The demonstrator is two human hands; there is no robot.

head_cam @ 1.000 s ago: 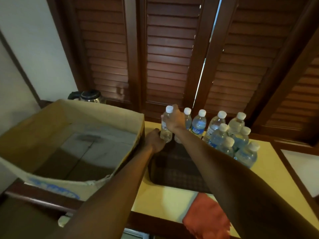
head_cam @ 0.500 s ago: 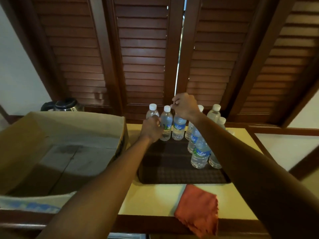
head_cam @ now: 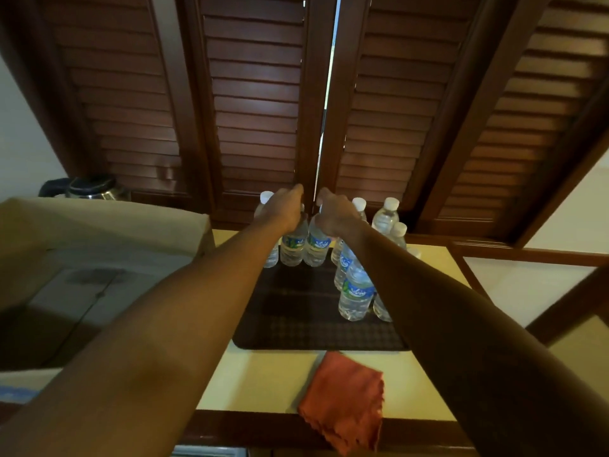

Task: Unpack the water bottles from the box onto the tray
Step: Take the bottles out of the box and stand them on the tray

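two clear plastic water bottles w/ blue-green labels, left one & right one, stand upright side by side at the far edge of the dark woven rectangular tray, long axes vertical, touching or nearly so. left hand sits on top of the left one, right hand on the right one, each w/ fingers curled down round the neck/cap; caps hidden under the hands. bottles lie straight below the fingers, so letting go just needs an upward lift imo. more white-capped bottles cluster on the tray's right side. brown cardboard box to the left looks empty inside. thin ribbed plastic, prob tippy; orange cloth near the yellow counter front edge
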